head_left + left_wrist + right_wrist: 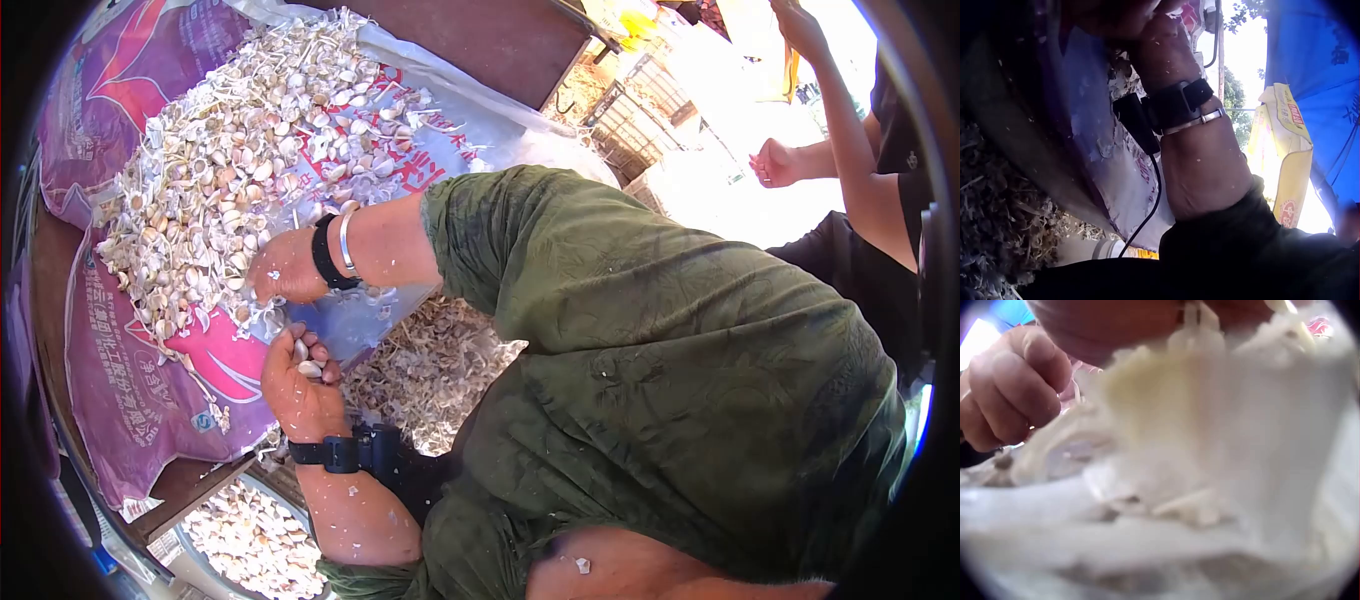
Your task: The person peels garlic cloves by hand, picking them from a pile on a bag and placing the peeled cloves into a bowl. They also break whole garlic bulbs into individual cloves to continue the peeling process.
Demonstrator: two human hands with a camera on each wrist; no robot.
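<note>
Several pale garlic cloves lie in the curled fingers of my left hand, palm up beside the heap's lower edge. Just above it, my right hand reaches down at the edge of the garlic heap, its fingertips hidden. In the right wrist view, my left hand shows bent fingers; the underside of my right hand fills the top, over blurred whitish garlic pieces. My right hand is dark and partly cut off at the top of the left wrist view.
Purple and pink printed sacking lies under the heap. Dry skins fill the space below, by my lap. A container of cloves stands at the lower left. Crates and another person's hand are at the upper right.
</note>
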